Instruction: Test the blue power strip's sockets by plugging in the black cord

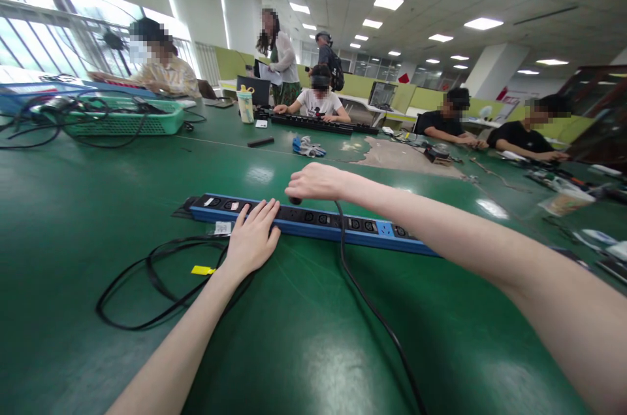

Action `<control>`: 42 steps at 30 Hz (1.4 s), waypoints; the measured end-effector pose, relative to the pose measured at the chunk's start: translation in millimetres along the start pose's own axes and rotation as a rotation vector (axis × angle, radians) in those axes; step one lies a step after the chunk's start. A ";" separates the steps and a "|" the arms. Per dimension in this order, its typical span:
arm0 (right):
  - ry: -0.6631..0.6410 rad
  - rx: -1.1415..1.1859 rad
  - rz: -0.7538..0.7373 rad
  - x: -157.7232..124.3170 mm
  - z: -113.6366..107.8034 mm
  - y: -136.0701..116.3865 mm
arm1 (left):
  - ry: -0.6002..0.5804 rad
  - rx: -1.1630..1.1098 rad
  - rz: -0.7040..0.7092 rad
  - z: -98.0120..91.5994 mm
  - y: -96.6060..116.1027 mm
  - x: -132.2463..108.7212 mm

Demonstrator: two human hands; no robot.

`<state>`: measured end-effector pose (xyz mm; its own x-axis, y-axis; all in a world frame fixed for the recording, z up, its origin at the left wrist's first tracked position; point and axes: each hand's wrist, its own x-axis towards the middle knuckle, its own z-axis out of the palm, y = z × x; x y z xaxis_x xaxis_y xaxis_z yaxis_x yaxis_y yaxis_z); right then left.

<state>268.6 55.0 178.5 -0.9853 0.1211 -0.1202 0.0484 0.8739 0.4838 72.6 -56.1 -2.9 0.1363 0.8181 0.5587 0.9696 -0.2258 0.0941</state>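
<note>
A long blue and black power strip (313, 229) with a row of sockets lies across the green table in front of me. My left hand (252, 238) rests flat on its left part, fingers stretched over the sockets. Above the middle of the strip, my right hand (313, 181) is closed around a black plug (294, 200), mostly hidden by the fingers. A black cord (376, 312) comes out from under my right wrist, crosses the strip and runs toward the table's near side. Left of my left forearm lies a looped black cable (100, 305) with a yellow tag (202, 270).
A green basket (161, 119) with cables stands at the left. Blue-grey gloves (308, 146), a dark bar (260, 142) and a patterned cup (245, 106) lie or stand farther back. Several people work around the table. Cables and a plastic cup (568, 199) are at the right.
</note>
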 end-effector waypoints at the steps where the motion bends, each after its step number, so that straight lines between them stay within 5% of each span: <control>1: 0.040 0.046 0.092 -9.6 -4.0 6.5 | -0.001 -0.002 -0.002 -0.5 0.2 0.0; 4: 0.185 0.237 0.393 -43.4 -18.1 21.1 | -0.001 -0.007 -0.010 -1.5 0.9 0.1; 10: 0.397 0.714 0.529 -111.8 -31.5 1.4 | 0.002 -0.006 -0.005 -0.4 0.8 0.0; 20: 0.642 1.155 1.032 -194.2 8.0 -55.3 | -0.007 0.031 0.022 2.4 1.2 1.0; 27: 0.634 1.029 1.199 -166.1 38.3 -51.5 | -0.023 0.043 0.032 4.9 2.1 2.9; 35: 0.416 0.904 1.283 -121.8 86.9 -64.5 | -0.038 0.078 0.045 5.2 5.1 3.5; 42: 0.345 0.734 1.286 -108.7 84.7 -80.7 | -0.042 0.080 0.052 7.4 4.3 3.9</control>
<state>385.6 11.2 79.1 -0.1959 0.9378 0.2867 0.8435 0.3102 -0.4384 78.8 -49.9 -6.4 0.1940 0.8283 0.5256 0.9738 -0.2274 -0.0010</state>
